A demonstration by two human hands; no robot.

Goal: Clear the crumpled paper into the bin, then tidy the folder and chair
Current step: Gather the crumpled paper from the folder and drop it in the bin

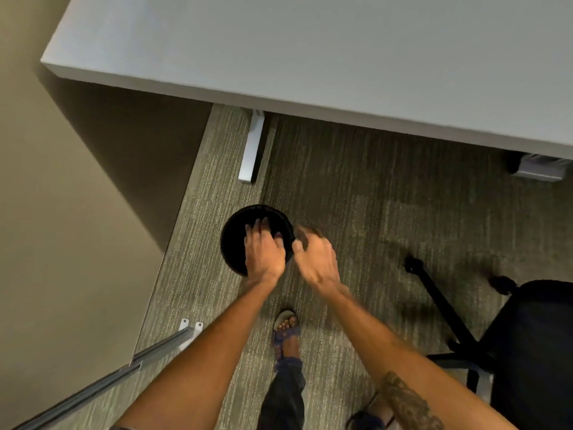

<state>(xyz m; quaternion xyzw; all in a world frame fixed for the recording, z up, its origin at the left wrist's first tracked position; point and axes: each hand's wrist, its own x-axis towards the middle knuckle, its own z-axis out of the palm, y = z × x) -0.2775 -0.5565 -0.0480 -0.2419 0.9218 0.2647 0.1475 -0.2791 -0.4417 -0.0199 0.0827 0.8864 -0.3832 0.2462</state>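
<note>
Round black bin [235, 240] is seen directly under the open, empty left hand [263, 252]; blurred right hand [314, 259], grip unclear, is held just beside its rim.

Two bare hands, left [263, 252] and right [316, 259]; one black bin [235, 240]; one grey desk [310, 51]; one black chair [527, 342]; two sandalled feet, one [286, 333] ahead of the other [372, 414].

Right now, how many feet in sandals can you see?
2. One foot is on the carpet between the arms, below the bin. The other foot is at the bottom edge, partly hidden by the right arm.
</note>
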